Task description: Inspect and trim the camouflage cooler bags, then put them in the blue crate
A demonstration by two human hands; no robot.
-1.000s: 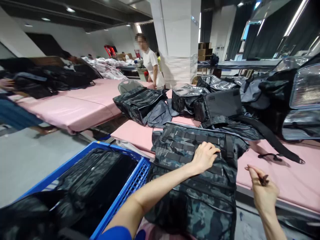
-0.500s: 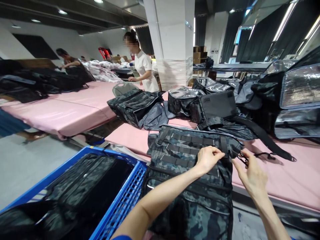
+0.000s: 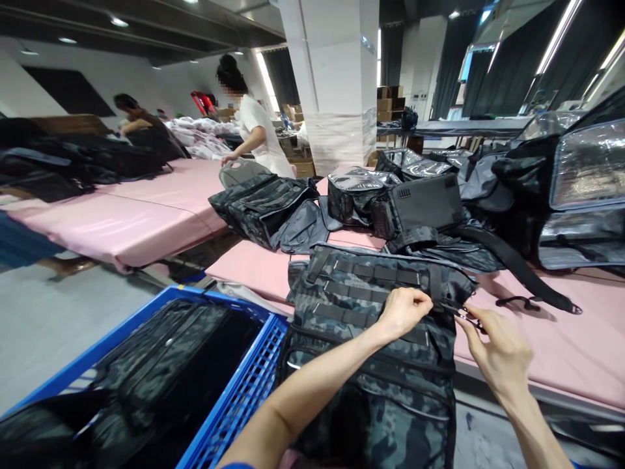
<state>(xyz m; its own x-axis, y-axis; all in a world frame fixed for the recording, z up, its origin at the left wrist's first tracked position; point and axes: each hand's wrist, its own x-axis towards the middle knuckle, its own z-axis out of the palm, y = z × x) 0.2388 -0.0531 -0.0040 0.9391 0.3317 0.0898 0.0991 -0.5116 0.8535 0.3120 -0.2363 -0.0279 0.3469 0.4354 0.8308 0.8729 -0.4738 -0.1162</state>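
A dark camouflage backpack (image 3: 349, 355) with rows of webbing lies in front of me, its upper part on the pink table. My left hand (image 3: 406, 311) reaches across it, closed in a pinch on the end of a narrow black strap (image 3: 446, 305) near the backpack's right side. At the backpack's right edge, my right hand (image 3: 502, 355) pinches a black buckle (image 3: 471, 319) between thumb and fingers. The strap runs between both hands. Fingers partly hide the buckle.
A blue plastic crate (image 3: 261, 352) holding camouflage bags stands at my left. Beyond the backpack, more bags (image 3: 263, 205) and a loose padded shoulder strap (image 3: 522, 267) lie on the pink table (image 3: 576, 339). A person in white (image 3: 258, 130) stands behind, left of a pillar (image 3: 334, 85).
My left hand has shifted slightly left and my right hand slightly right and down. The strap now shows stretched between them. The person in white has moved left.
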